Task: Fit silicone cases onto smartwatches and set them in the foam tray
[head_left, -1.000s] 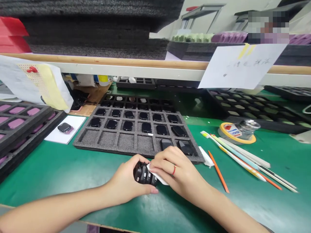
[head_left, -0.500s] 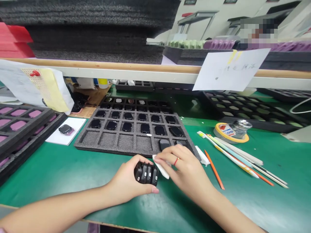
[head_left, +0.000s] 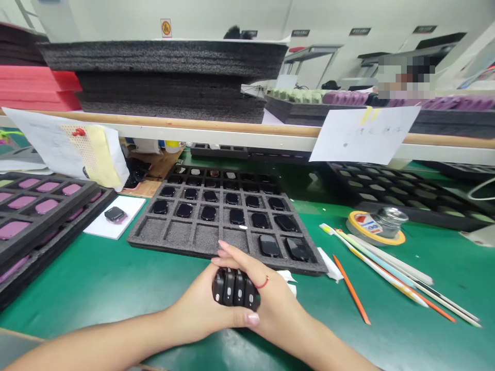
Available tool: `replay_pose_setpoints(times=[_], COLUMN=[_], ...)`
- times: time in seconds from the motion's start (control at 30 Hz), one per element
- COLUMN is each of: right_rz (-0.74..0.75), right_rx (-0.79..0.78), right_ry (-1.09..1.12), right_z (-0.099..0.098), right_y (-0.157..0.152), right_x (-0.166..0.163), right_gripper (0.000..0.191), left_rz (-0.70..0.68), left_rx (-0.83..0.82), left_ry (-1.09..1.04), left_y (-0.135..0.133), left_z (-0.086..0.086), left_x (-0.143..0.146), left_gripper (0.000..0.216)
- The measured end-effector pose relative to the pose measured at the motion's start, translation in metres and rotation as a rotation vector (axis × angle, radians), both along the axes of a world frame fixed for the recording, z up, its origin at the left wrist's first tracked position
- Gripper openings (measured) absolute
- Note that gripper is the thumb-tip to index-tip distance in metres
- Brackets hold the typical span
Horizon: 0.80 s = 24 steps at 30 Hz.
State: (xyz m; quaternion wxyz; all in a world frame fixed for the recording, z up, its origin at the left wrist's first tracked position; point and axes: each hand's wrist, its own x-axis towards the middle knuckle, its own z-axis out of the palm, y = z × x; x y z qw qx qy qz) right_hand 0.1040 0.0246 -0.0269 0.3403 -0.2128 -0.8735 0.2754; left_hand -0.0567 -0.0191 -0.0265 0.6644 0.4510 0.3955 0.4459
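Observation:
My left hand (head_left: 201, 309) is closed around a stack of several black watch cases (head_left: 234, 289), held on edge just above the green mat. My right hand (head_left: 266, 299) is wrapped over the same stack from the right, fingers lying across its top, a red ring on one finger. A white wipe (head_left: 289, 278) pokes out behind my right hand. Directly beyond the hands lies a grey foam tray (head_left: 178, 234) with black watch cases in most pockets; its front row is bare at the left and holds two cases at the right.
Left: stacked trays of purple parts (head_left: 34, 206) and one watch on white paper (head_left: 115, 215). Right: a tape roll with a metal tin (head_left: 377, 225), long sticks and an orange pencil (head_left: 351, 293). A shelf with stacked foam (head_left: 162, 72) overhangs the back; a paper note (head_left: 363, 135) hangs from it.
My right hand stopped wiping at the stack's right end and closed over the top of the stack; the wipe now lies behind it. The camera tilted upward.

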Motion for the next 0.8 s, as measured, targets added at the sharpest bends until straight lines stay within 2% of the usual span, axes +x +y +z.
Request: replay_pose_setpoints(times=[0.13,0.23,0.33,0.5,0.67,0.8], right_rz=[0.041,0.022,0.024,0.042,-0.019,0.003], right_rx=[-0.009,-0.071,-0.112,-0.167,-0.216,-0.233], right_ry=[0.139,0.158,0.165,0.197,0.246,0.282], right_z=[-0.01,-0.01,-0.009,-0.01,-0.008,-0.005], right_y=[-0.003,-0.006,-0.006,-0.005,-0.004,-0.004], right_x=[-0.005,-0.001,0.003,0.008,0.009,0.009], right_gripper=[0.091,0.092,0.092,0.087,0.102,0.104], left_rz=[-0.002,0.023,-0.016,-0.051,-0.15,-0.191], left_rx=[-0.183,-0.097,-0.039,-0.115,-0.094,-0.083], left_ry=[-0.054,-0.021,-0.032,-0.003,-0.065,-0.227], left_y=[0.001,0.001,-0.001,-0.006,-0.007,-0.007], left_z=[0.004,0.006,0.009,0.015,0.013,0.011], left_x=[-0.001,0.001,0.004,0.007,0.003,0.0], left_gripper=[0.06,0.049,0.042,0.059,0.069,0.061])
